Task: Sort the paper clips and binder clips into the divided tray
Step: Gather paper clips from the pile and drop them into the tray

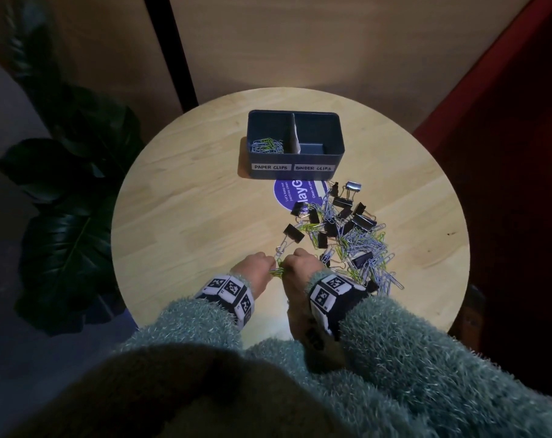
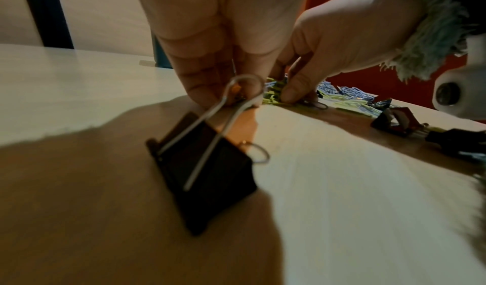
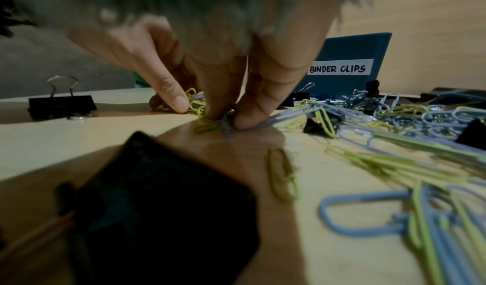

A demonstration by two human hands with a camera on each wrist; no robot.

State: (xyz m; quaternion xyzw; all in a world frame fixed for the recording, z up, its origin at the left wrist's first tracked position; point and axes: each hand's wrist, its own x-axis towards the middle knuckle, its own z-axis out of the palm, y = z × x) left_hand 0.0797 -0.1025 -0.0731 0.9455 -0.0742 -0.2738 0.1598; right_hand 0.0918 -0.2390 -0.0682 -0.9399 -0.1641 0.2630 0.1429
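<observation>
Head view, lower middle of the frame: two forearms in fuzzy teal sleeves (image 1: 186,314) with black-and-white marker bands reach onto a round wooden table (image 1: 186,216). The left hand (image 1: 254,267) and right hand (image 1: 303,263) sit knuckle to knuckle at the near edge of the pile, fingers curled down, both pinching a small bunch of green paper clips (image 1: 278,271) lying between them on the wood. The right wrist view shows the right thumb and fingertips (image 3: 244,121) closed narrowly on green and blue clips pressed against the table. In the left wrist view the left fingertips (image 2: 200,94) pinch down at the same bunch; which clips they hold I cannot tell.

Just beyond the hands lies a black binder clip (image 1: 293,233), its wire handle pointing toward them. To the right of centre spreads the mixed pile (image 1: 357,241) of blue and green paper clips with black binder clips scattered through it.

Farther up, partly under the pile, is a purple round sticker (image 1: 287,194). Beyond it stands the dark divided tray (image 1: 339,147); its left compartment, labelled PAPER CLIPS, holds a small heap of paper clips (image 1: 266,146). The right compartment is labelled BINDER CLIPS.

A dark leafy plant (image 1: 72,191) fills the left edge.
</observation>
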